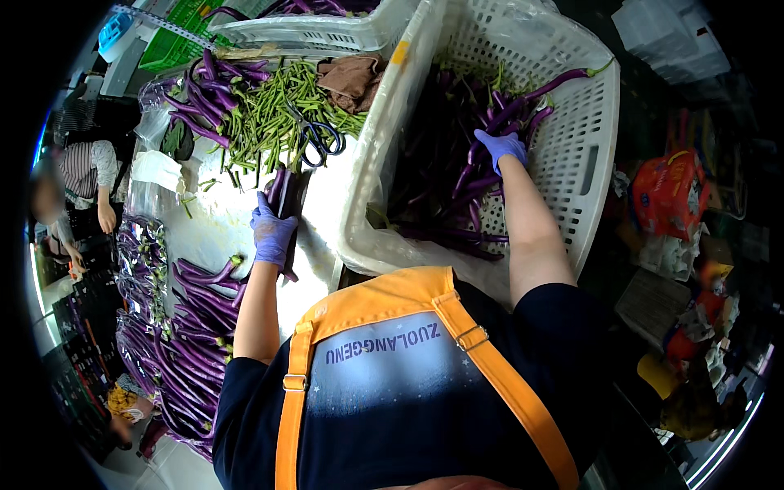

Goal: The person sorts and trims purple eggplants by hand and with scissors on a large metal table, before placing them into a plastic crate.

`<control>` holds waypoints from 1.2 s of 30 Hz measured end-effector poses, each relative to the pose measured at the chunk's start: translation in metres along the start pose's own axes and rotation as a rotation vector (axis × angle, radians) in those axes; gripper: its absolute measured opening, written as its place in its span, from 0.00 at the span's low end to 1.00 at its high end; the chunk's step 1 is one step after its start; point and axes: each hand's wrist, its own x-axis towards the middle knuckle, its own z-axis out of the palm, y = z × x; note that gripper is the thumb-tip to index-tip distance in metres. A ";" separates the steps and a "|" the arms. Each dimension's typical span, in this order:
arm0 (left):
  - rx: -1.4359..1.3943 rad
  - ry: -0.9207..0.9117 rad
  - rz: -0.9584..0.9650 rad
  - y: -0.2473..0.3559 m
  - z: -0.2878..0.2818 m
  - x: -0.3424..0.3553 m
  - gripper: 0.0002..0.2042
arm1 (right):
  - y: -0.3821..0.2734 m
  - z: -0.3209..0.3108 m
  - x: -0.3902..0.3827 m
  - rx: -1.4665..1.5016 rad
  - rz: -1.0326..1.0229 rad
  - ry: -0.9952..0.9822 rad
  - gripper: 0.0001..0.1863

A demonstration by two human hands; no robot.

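Observation:
My left hand (272, 229), in a purple glove, is closed around dark eggplants (283, 189) at the edge of the metal worktable (200, 237). My gloved right hand (498, 147) is inside a white perforated crate (596, 171), resting on loose eggplants (433, 155) with thumb and forefinger apart; its other fingertips are partly hidden. Beyond my left hand lie blue-black scissors (322, 151), a pile of cut green stems (269, 98), a brown cloth (347, 77) and more eggplants (204, 98). Rows of eggplants (188, 351) cover the table's near left, beside bagged ones (143, 278).
Another white crate (302, 31) and a green crate (175, 41) stand at the back. A co-worker in a striped top (82, 171) works at far left, another person's hand (122, 429) shows lower left. A red bag (665, 192) and clutter lie right of my crate.

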 end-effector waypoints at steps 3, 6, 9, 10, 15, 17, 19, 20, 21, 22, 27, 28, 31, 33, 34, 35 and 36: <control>0.013 0.034 0.004 0.003 0.006 -0.001 0.57 | -0.015 -0.009 -0.007 -0.074 -0.078 -0.113 0.69; 0.003 0.042 0.024 0.002 0.004 -0.005 0.56 | -0.003 0.002 -0.009 -0.132 -0.113 -0.050 0.70; -0.011 0.043 0.031 0.004 0.004 -0.005 0.56 | 0.010 0.004 0.008 0.189 -0.184 -0.170 0.66; 0.008 0.051 0.035 0.001 0.005 -0.005 0.56 | 0.015 0.011 0.010 0.351 -0.174 -0.206 0.65; 0.001 0.027 0.002 0.015 -0.003 -0.011 0.55 | 0.028 0.001 -0.001 0.701 -0.283 -0.640 0.65; 0.019 0.035 0.008 0.015 -0.004 -0.011 0.55 | 0.025 0.030 0.000 0.704 -0.378 -0.414 0.72; 0.015 0.045 -0.001 0.013 0.000 -0.013 0.55 | 0.006 0.037 -0.027 0.417 -0.325 -0.161 0.76; 0.010 0.049 -0.008 0.010 0.004 -0.014 0.55 | -0.016 0.029 -0.066 0.141 -0.231 -0.022 0.77; 0.003 0.051 -0.012 0.013 0.005 -0.014 0.55 | -0.025 0.031 -0.078 0.016 -0.200 0.064 0.77; -0.001 0.058 -0.019 0.014 0.003 -0.014 0.55 | -0.028 0.028 -0.077 0.038 -0.200 0.028 0.77; 0.059 0.102 -0.022 0.013 0.005 -0.012 0.56 | -0.009 0.035 -0.028 0.282 -0.253 -0.151 0.75; 0.069 0.106 -0.013 0.013 0.005 -0.013 0.56 | -0.008 0.041 -0.022 0.287 -0.267 -0.158 0.75; 0.067 0.110 -0.021 0.011 0.010 -0.016 0.56 | -0.028 0.040 -0.068 0.216 -0.224 -0.090 0.78; 0.074 0.104 -0.014 0.014 0.009 -0.013 0.55 | -0.035 0.049 -0.073 0.218 -0.280 -0.019 0.79; 0.079 0.107 -0.008 0.017 0.007 -0.011 0.55 | -0.035 0.057 -0.066 0.218 -0.317 -0.051 0.79; 0.088 0.106 -0.012 0.017 0.006 -0.013 0.55 | -0.038 0.061 -0.068 0.163 -0.295 -0.036 0.78; 0.080 0.097 -0.015 0.017 0.004 -0.014 0.55 | -0.041 0.064 -0.069 0.109 -0.273 -0.020 0.76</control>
